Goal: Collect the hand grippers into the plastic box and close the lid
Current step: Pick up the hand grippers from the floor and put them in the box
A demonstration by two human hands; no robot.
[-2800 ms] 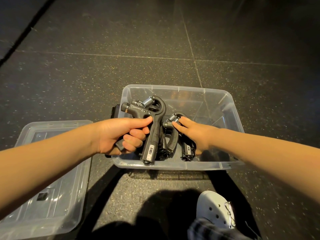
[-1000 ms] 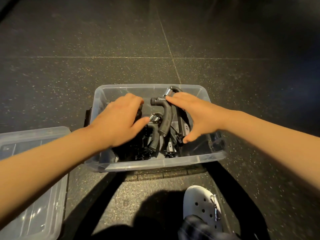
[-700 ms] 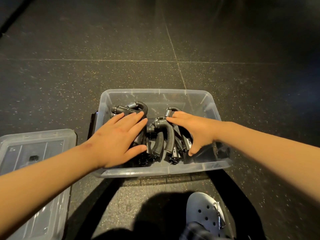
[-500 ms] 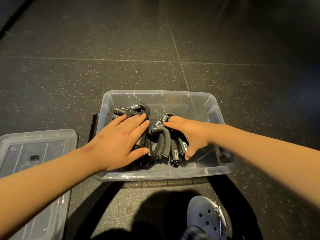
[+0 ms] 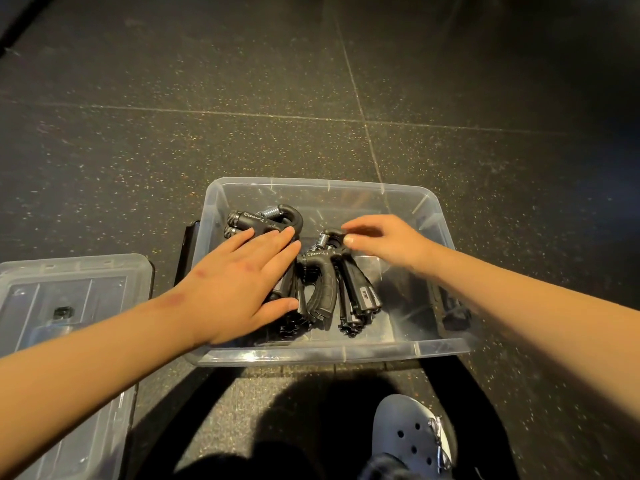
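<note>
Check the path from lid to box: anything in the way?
Yes, both hands. The left hand lies flat on the hand grippers inside the plastic box, and the right hand reaches over the rim to the other bunch. The lid lies on the floor left of the box. Whether the grippers top the rim is unclear.

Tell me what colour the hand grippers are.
The hand grippers are black with silvery springs; head view.

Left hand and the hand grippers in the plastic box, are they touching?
Touching. The head view shows the left hand lying flat, fingers straight, on the left cluster of hand grippers inside the plastic box.
</note>
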